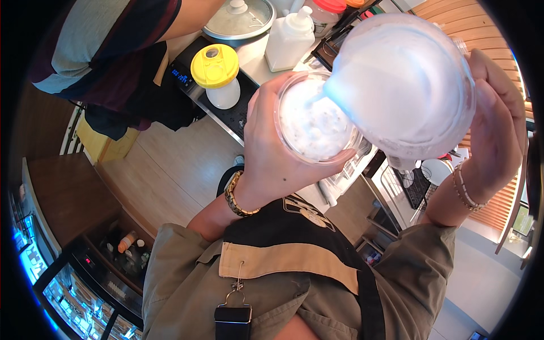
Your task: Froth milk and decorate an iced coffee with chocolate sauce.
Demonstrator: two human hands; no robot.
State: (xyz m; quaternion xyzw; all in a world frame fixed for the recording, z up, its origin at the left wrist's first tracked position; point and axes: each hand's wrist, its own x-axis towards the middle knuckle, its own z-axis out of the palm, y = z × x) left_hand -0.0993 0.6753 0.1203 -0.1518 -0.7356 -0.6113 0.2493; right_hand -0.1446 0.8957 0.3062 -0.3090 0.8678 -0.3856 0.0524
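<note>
My left hand [276, 144] grips a clear plastic cup [316, 121] around its side. White, speckled, frothy liquid fills the cup up close to its rim. My right hand [497, 114] holds a translucent pitcher [403, 85] tipped toward that cup, with white liquid inside. The pitcher's spout is over the cup's edge, and a pale stream seems to run from it into the cup; glare blurs this spot. The right hand's grip is partly hidden behind the pitcher.
A white container with a yellow lid [214, 66] stands on a black digital scale or tray beyond my left hand. Behind it are a white pump bottle [291, 38] and a lidded pan [238, 19]. Another person's striped sleeve [114, 46] is close at the upper left.
</note>
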